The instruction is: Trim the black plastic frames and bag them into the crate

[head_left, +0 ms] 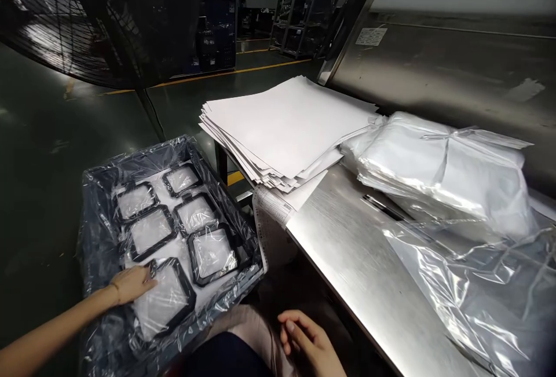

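Observation:
My left hand [130, 284] lies flat on the edge of a black square frame sealed in clear plastic [165, 302], at the near end of a dark plastic-lined crate [139, 160]. Several more bagged black frames [152, 232] sit side by side in the crate on white padding. My left hand holds none of them firmly. My right hand [306, 339] hangs over my lap beside the crate, fingers loosely curled around nothing.
A stainless steel table [360, 255] runs along the right, bearing a stack of white sheets [286, 128], a pile of clear plastic bags [443, 168], a loose plastic sheet [469, 284] and a black pen-like item [384, 206]. A large fan guard [87, 18] looms at upper left. Shelving racks [299, 24] stand beyond.

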### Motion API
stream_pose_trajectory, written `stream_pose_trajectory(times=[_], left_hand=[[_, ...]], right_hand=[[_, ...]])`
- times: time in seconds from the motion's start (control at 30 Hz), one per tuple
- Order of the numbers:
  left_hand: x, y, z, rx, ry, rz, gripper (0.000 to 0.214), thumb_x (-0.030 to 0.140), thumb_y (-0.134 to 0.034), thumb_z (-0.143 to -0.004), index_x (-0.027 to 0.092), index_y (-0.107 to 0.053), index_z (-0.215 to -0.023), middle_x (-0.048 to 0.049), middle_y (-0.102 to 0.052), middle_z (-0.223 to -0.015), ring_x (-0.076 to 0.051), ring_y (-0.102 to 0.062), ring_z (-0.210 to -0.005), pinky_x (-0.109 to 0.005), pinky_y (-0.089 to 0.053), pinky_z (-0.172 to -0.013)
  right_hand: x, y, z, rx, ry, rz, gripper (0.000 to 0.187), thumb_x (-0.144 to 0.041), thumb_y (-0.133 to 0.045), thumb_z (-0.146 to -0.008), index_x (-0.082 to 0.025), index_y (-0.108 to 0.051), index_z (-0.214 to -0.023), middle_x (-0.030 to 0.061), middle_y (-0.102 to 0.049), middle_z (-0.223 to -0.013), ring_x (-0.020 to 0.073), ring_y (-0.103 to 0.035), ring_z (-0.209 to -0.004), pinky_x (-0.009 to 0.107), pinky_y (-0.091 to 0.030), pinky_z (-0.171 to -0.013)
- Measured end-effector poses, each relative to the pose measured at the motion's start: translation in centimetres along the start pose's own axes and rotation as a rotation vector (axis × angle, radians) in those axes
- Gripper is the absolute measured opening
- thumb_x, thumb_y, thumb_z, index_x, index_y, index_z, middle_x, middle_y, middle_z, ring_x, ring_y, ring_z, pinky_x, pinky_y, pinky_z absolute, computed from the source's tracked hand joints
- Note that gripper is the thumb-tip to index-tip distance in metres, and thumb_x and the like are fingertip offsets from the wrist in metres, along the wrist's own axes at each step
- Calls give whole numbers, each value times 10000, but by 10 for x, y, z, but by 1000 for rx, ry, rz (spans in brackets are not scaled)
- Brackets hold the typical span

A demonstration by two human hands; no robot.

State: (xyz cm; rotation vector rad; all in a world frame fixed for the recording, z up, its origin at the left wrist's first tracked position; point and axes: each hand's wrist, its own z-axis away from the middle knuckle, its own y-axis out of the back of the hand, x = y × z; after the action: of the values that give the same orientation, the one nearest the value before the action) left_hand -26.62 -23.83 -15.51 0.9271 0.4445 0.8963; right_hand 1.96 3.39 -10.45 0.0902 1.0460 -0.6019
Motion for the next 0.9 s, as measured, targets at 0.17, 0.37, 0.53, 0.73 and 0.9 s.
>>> stream_pose_trajectory(times=[0.17,0.37,0.53,0.73,0.9], left_hand=[[6,13,-30,256,166,34,572,515,-247,-792,163,-279,-1241,-131,-302,-1313,-276,-315,-1155,-480,-271,-897],[20,-1,-31,194,190,44,560,490,-406,-740,216,-350,-1226,-119,-303,-1330,-351,-297,-1155,-584,-223,-881],[65,17,-38,306,-111,-20,605,514,-329,-745,232,-266,-1278,-54,-71,-1418,-302,11,-1255,-472,-91,-975],[138,-40,-45,236,-153,-25,752,611,-335,-667,158,-295,-1265,-187,-85,-1394,-361,22,-1242,-554,-163,-897],[147,-42,-52,231,-73,-14,846,579,-502,-547,137,-333,-1248,-239,-137,-1368,-444,-67,-1211,-651,-148,-821]], right_hand=[[-4,-7,2,-21,4,-15,305,-435,-580,-664,-138,-557,-730,-12,-513,-548,102,-456,-488,249,-327,-522],[-16,-9,11,3,53,-40,276,-408,-566,-690,-136,-552,-736,-10,-516,-563,99,-463,-504,246,-335,-537],[-14,-10,12,7,68,-58,273,-406,-556,-694,-135,-551,-719,-11,-521,-553,93,-463,-483,236,-332,-520],[-52,-28,23,-25,167,92,220,-364,-509,-737,-150,-555,-745,-9,-524,-575,107,-494,-533,244,-388,-558],[-146,-70,-5,131,849,678,231,-282,-389,-819,-157,-545,-935,47,-564,-926,135,-505,-875,245,-379,-792]])
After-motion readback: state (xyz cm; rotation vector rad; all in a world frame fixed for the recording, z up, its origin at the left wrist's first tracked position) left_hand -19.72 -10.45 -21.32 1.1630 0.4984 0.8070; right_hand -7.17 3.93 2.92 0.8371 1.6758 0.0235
